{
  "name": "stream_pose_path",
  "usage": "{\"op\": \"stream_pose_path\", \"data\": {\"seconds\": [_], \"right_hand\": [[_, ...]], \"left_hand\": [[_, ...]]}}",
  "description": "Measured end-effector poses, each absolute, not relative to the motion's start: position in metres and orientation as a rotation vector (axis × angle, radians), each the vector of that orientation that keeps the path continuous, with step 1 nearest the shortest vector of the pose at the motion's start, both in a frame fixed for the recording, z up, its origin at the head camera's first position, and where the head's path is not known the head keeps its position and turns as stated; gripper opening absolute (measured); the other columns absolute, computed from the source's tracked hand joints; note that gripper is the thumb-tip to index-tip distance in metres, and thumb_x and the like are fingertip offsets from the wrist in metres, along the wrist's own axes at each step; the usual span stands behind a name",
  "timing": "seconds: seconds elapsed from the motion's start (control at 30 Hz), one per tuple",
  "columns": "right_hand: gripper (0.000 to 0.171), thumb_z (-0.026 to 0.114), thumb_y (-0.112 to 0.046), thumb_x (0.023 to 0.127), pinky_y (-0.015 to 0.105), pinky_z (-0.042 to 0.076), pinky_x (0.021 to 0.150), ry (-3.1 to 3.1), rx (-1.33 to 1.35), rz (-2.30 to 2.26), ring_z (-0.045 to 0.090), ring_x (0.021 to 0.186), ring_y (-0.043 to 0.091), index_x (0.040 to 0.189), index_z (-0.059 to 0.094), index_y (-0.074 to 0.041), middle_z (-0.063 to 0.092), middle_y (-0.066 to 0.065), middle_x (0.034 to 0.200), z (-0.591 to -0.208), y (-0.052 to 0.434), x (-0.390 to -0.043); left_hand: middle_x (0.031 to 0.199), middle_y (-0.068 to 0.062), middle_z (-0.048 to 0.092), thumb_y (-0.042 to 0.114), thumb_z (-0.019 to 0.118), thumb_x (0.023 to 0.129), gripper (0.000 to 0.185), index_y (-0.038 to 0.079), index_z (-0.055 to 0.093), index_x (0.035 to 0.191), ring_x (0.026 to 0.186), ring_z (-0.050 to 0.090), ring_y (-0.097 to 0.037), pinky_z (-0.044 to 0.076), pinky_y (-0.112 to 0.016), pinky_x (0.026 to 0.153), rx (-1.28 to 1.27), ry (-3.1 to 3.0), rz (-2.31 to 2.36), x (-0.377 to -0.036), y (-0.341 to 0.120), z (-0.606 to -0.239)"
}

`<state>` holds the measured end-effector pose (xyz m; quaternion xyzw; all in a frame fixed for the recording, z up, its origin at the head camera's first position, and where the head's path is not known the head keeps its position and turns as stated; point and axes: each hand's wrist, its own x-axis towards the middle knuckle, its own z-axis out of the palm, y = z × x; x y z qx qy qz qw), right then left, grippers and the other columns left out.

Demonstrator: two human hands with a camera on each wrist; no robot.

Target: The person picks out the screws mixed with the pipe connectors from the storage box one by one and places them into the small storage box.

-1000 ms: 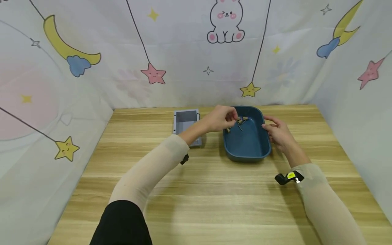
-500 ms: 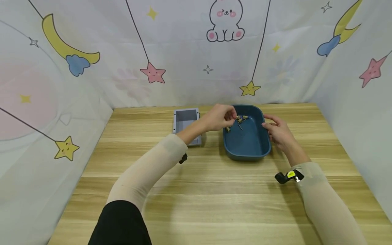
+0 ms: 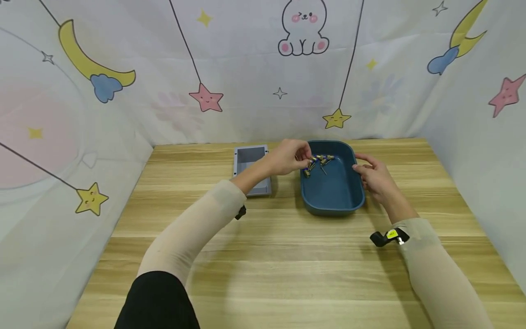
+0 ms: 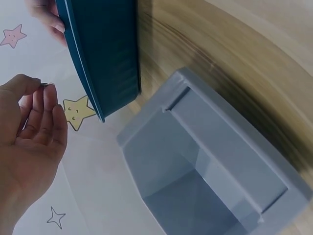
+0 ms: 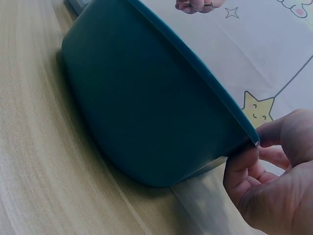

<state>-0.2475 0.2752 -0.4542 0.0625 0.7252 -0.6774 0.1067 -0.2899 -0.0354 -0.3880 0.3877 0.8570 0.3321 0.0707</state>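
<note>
A dark blue tub stands on the wooden table, with several small brass parts lying at its far end. My left hand hovers over the tub's far left rim and pinches a small metal part between thumb and fingertips. In the right wrist view that left hand shows just above the tub. My right hand grips the tub's right rim, fingers curled under the edge. The tub's inside is hidden in both wrist views.
An open grey box sits left of the tub, its hollow showing in the left wrist view. Printed cloth walls close in the table at the back and on both sides. Bare wood lies in front of the tub.
My left hand has drawn a little left toward the tub's left rim, still pinching. The right hand and the tub have stayed put.
</note>
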Motion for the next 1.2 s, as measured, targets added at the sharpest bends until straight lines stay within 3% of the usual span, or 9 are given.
{"op": "stream_pose_path", "data": {"seconds": [0.6, 1.2], "right_hand": [[0.058, 0.061, -0.015, 0.109, 0.023, 0.033, 0.048, 2.101, 0.178, -2.024, 0.040, 0.055, 0.006, 0.163, 0.041, -0.013, 0.052, -0.007, 0.079, -0.452, 0.274, -0.247], [0.060, 0.060, -0.014, 0.109, 0.023, 0.034, 0.048, 2.066, 0.181, -2.033, 0.041, 0.057, 0.007, 0.164, 0.037, -0.012, 0.051, -0.006, 0.079, -0.451, 0.275, -0.248]], "left_hand": [[0.102, -0.003, 0.069, 0.010, 0.066, 0.104, 0.004, 0.008, 0.069, 0.102, 0.091, 0.069, -0.013, 0.057, -0.025, 0.082, 1.126, 2.601, 1.013, -0.290, -0.065, -0.390], [0.105, -0.004, 0.069, 0.013, 0.065, 0.106, 0.007, 0.009, 0.069, 0.110, 0.092, 0.066, -0.015, 0.056, -0.030, 0.085, 1.045, 2.641, 1.028, -0.291, -0.091, -0.386]]}}
